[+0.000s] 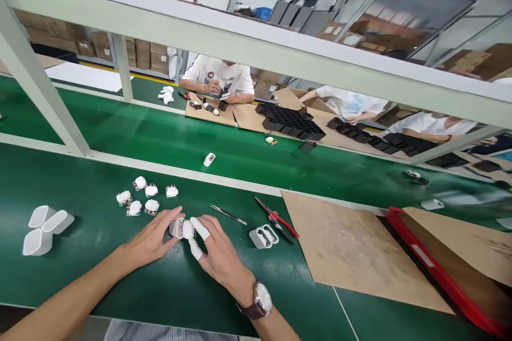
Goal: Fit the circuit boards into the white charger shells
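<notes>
My left hand (154,237) grips a small white plastic housing (175,228) on its side, just above the green bench. Against the housing's open end, my right hand (218,245) pinches a small circuit board with a white domed part (188,229); white covers sit on the thumb and a finger. How far the board is inside the housing I cannot tell. Several similar white-topped boards (135,207) lie beyond my left hand. Three empty white housings (40,242) stand together at the far left. Tweezers (228,214) and red-handled pliers (277,218) rest beyond my right hand, near a two-opening white piece (264,236).
A brown cardboard sheet (344,245) and a red-rimmed tray (444,277) occupy the right side. Past the bench edge runs a green conveyor belt (168,144) carrying a white case (209,159). A white frame beam (256,48) crosses overhead. Co-workers (224,82) sit opposite, beside black trays (292,120).
</notes>
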